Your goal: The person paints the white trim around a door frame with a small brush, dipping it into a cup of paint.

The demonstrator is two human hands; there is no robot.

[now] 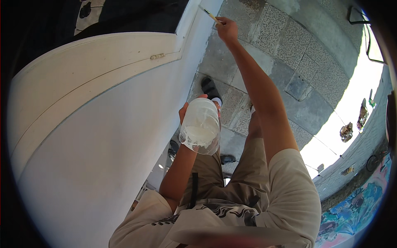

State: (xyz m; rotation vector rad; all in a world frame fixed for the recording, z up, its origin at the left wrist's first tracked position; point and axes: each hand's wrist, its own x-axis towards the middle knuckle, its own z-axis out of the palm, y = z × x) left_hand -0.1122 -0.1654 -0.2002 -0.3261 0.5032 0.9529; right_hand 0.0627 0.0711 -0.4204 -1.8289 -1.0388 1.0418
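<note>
My right hand point(227, 29) reaches far forward and is closed around the handle of a thin paintbrush point(212, 16). The brush points up and left, its tip at or very near the white window frame point(189, 18); whether it touches I cannot tell. Close in front of my body, my left hand point(183, 112) grips a clear plastic container point(201, 120) from behind and below. White paint point(199, 134) lies inside the container and smears its wall. Most of the left fingers are hidden behind it.
A white wall point(103, 120) runs along my left, under a cream window frame point(111, 47) with a small hinge point(157, 56). Stone paving point(271, 31) lies ahead and right. Farther right are a sunlit strip point(331, 136), some small objects, a black metal frame point(368, 45) and a colourful mural point(359, 206).
</note>
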